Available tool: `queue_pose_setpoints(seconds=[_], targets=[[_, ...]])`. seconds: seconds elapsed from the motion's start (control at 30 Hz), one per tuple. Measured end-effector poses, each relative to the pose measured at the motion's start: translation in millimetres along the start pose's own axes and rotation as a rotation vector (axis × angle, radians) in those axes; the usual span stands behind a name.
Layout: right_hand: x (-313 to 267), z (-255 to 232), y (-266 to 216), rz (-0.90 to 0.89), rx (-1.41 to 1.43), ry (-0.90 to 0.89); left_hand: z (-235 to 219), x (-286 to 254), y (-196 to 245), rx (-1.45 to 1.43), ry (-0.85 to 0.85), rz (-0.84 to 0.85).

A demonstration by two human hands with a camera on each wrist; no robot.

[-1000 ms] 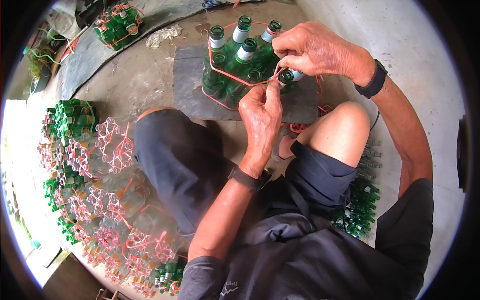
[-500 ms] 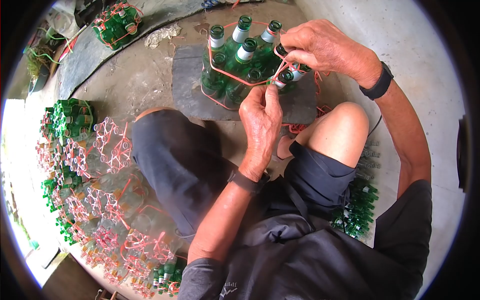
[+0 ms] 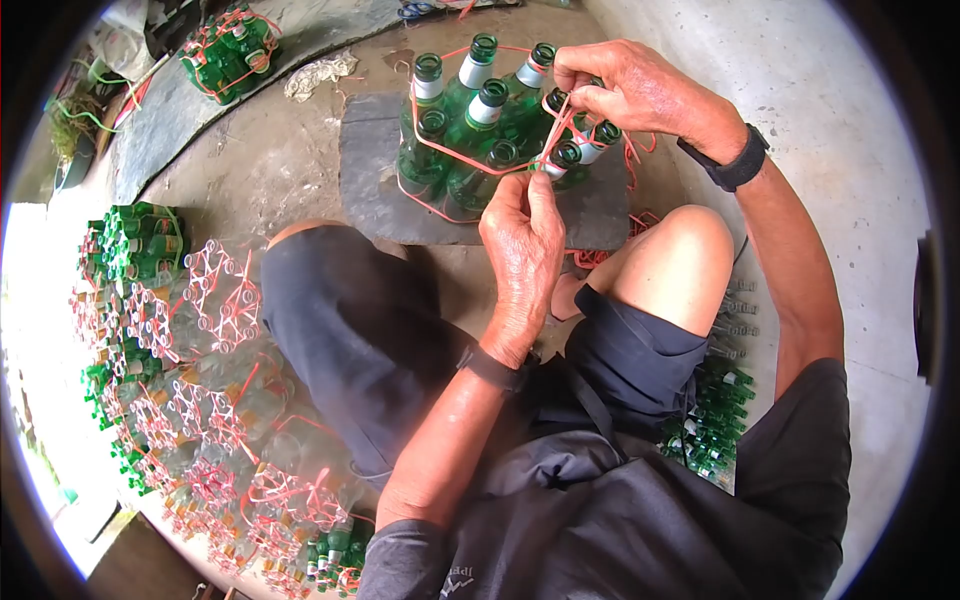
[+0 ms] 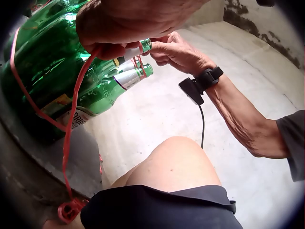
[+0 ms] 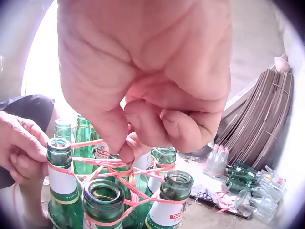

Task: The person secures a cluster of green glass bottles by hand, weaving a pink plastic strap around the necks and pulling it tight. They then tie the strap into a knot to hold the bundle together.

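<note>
Several green glass bottles with white neck labels stand grouped on a dark flat slab. Pink plastic string runs round the group and crosses between the necks, wrapping some of them in the right wrist view. My left hand is at the near side of the group, pinching string between thumb and index finger beside a bottle neck. A strand hangs down from it in the left wrist view. Above the far-right necks, my right hand holds strands of the string, its thumb and curled fingers close over the bottles.
A tied bundle of green bottles stands at the back left. Many string-tied bottles crowd the floor on my left, and more green bottles are on my right. Stacked flat cardboard leans near a wall.
My right hand has drawn back from the left fingertips and risen slightly, stretching the string strands between the two hands. The left hand stays nearly in place.
</note>
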State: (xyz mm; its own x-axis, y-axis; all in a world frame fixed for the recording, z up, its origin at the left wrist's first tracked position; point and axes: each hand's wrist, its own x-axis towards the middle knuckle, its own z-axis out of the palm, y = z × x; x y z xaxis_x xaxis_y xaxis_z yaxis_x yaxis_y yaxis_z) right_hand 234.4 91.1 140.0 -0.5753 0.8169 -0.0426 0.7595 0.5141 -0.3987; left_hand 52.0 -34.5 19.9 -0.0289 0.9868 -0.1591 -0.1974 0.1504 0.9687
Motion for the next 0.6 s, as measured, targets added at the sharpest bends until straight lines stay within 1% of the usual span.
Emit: queue_pose_setpoints(seconds=[0.07,0.13,0.23,0.37,0.43,0.6], targets=[[-0.2,0.9,3.1,0.023,0.03,-0.018,2.9,1.3,-3.0,-0.009,0.003,0.003],[1.4,2.1,8.2,0.011,0.078,-0.042,7.2,3.8,-7.2,-0.029,0.073,0.113],[1.4,0.7,7.0,0.002,0.099,-0.052,9.9,5.1,-11.7,-0.071,0.077,0.142],[1.2,2.2,7.4,0.009,0.102,-0.05,9.3,4.1,-12.1,-0.081,0.077,0.119],[0.9,3.1,6.1,0.002,0.075,-0.016,8.0,3.1,-7.2,-0.073,0.057,0.072],[3.5,-0.4,1.2,0.014,0.017,-0.019,10.4,2.3,-2.0,-0.032,0.072,0.088]])
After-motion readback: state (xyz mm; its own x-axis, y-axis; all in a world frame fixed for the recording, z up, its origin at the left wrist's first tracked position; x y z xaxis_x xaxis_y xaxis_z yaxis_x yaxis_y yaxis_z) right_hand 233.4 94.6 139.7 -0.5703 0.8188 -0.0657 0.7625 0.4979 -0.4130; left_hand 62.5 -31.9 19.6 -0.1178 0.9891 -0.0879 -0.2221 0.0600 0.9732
